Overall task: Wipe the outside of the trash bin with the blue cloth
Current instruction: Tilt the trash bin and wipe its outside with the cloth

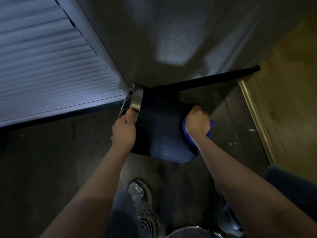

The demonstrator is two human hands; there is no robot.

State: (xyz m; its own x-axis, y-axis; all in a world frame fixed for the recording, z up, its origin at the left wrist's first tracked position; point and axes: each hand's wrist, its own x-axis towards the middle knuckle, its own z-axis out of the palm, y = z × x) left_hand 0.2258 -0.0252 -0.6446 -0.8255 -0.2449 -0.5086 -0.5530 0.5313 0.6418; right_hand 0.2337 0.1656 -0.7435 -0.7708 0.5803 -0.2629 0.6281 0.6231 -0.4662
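- You hold the trash bin tipped on its side above the dark floor, with its open mouth turned to the left and its bottom end to the right.
- Your left hand is closed on the bin near the mouth; the thumb lies on the shiny metal rim, and the other fingers go behind the black wall, so they are hidden.
- Your right hand is curled tight on the blue cloth and presses it against the bottom end of the bin.
- The cloth shows under the right wrist and a little beside the knuckles; most of it is hidden by the hand.
- The lower part of the bin wall near the cloth looks paler and bluish; I cannot tell if this is light or moisture.
- Behind the bin is a grey wall, and at the left a white louvered door.
- Below the bin you see one grey sneaker on the floor.
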